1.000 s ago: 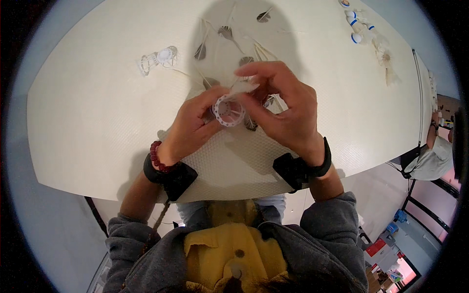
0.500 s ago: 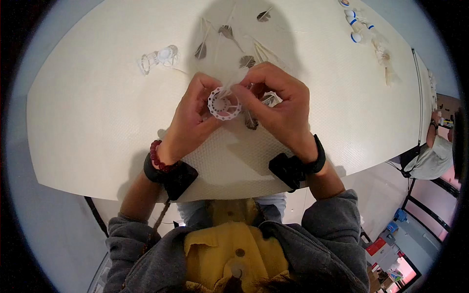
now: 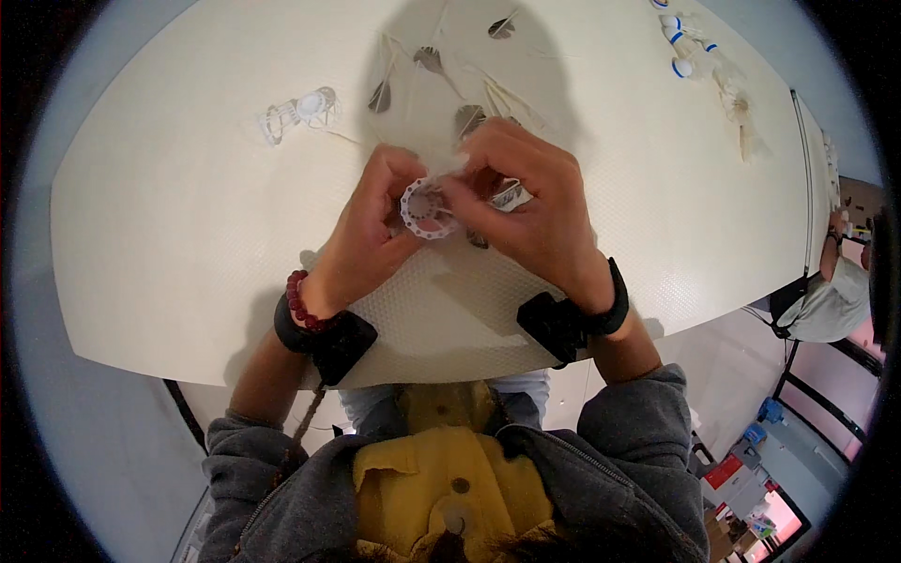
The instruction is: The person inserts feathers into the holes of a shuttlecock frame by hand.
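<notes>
Closed around a white plastic ring-rimmed skeleton (image 3: 406, 203), like the frame of a shuttlecock, is my left hand (image 3: 361, 220). Its holed round rim faces up. My right hand (image 3: 540, 202) pinches a pale feather (image 3: 453, 167) at the right side of that rim; fingers partly hide where the two meet. Beneath my right hand, a dark-tipped feather (image 3: 479, 238) shows in part. Farther off lie several loose feathers, among them a dark-tipped one (image 3: 429, 61) and another (image 3: 380, 97).
Left of my hands, a second white plastic frame (image 3: 311, 106) lies on the pale textured table (image 3: 188, 235). At the far right are several shuttlecocks with blue bands (image 3: 682, 68) and a feather bundle (image 3: 737, 103). Another person (image 3: 826, 305) is beyond the table's right edge.
My right fingers have shifted slightly left, over the rim of the frame, covering more of it. My left hand keeps hold of the frame, almost still.
</notes>
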The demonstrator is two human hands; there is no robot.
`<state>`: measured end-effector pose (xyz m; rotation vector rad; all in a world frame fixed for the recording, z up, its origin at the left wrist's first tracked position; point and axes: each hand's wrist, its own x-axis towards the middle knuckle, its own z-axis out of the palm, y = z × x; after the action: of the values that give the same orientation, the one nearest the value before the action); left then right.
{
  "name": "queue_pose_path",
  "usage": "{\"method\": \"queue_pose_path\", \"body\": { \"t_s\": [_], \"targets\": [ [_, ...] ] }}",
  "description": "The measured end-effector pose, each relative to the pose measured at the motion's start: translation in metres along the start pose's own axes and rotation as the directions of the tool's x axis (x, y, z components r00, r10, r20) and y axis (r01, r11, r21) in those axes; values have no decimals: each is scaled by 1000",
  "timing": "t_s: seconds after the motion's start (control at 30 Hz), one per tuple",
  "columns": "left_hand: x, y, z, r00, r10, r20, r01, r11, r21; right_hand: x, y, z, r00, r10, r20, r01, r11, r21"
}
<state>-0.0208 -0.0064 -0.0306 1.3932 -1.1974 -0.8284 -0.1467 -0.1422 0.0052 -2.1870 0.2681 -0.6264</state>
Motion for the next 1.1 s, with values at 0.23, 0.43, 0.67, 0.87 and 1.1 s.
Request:
{"method": "queue_pose_path", "body": {
  "t_s": [0.23,0.43,0.67,0.87,1.1],
  "targets": [
    [-1,-2,0,998,-62,13,64,978,-199,1,-5,-1,984,176,-35,-164,962,217],
    [-1,-2,-2,998,-55,31,58,995,-85,0,5,2,989,52,-138,-13,962,272],
    [-1,-1,-1,997,-73,18,75,984,-159,-1,8,6,991,23,-129,10,968,249],
    [-2,-7,-2,997,-75,10,76,987,-141,1,0,7,982,157,-107,-120,948,296],
    [0,-9,-2,998,-49,46,56,988,-144,-2,13,11,991,103,-84,-76,958,278]
  ]
}}
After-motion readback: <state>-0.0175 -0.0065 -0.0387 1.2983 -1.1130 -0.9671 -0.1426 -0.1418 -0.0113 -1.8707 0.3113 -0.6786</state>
